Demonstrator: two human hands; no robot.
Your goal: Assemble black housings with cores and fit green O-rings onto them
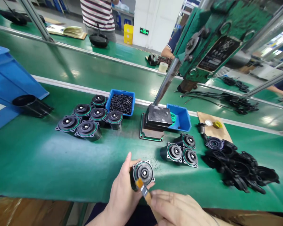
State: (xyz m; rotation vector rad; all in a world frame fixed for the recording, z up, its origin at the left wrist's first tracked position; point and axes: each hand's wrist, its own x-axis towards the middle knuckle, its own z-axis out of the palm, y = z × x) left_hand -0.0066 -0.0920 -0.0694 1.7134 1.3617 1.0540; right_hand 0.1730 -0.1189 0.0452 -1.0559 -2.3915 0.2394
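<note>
Head cam | right hand (179, 207) pinching a small brush (143, 188), fingers curled tight on the handle, bristles touching the round black part (143, 172) | left hand (122, 194) fingers wrapped round that part | just past the fingertips, to the right: three similar parts (181, 150) | way beyond the fingers: blue bin (121, 92) of tiny rings

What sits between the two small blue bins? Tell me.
The head view shows a stack of dark square plates under a slanted metal rod, between the black-ring bin and the green-ring bin.
</note>
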